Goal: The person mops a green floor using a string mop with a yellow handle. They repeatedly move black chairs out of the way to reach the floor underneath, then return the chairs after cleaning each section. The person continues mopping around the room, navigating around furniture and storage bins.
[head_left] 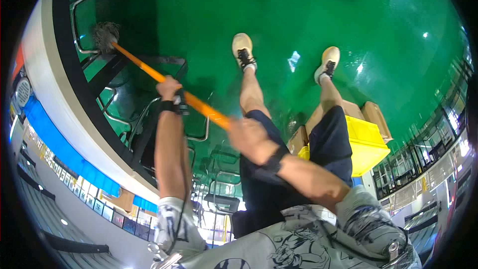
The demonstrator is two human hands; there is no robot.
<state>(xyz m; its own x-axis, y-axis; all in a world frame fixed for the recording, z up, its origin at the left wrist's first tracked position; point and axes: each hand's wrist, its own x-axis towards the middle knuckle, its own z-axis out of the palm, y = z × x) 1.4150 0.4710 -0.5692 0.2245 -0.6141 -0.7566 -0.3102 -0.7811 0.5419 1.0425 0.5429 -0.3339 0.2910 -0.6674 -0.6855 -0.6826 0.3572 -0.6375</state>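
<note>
Clock read from the middle of my view, 12 at the top.

Item: mop [105,37], its grey stringy head down on the green floor [298,15] at 10 o'clock, the orange handle [144,67] slanting from there back to the centre.

Hands: my left hand [169,87] is closed round the handle, partway down toward the head. My right hand [246,137], near the centre, is blurred but looks wrapped round the upper part; cannot tell whether any shaft runs past it.

Handling (judged): shaft straight and stiff, probably light; the head soft and limp, heavier if wet, which I cannot confirm. Smooth shaft could slip in a damp palm. Nothing here seems fragile. Best hold: two spaced grips on the orange shaft, the upper for leverage, the lower for aim; strings are no place to grip.

Surroundings: a metal chair frame [75,30] stands close beside the head at 10 o'clock; strands could snag there. More metal legs [199,140] lie below the shaft, toward 8 o'clock. The pale table [62,89] bounds the 9 o'clock side, limiting reach. Toward 3 to 4 o'clock, beside my leg: a yellow crate [368,144] and a cardboard box [377,119], well apart from the mop but hindering any backward step.
</note>
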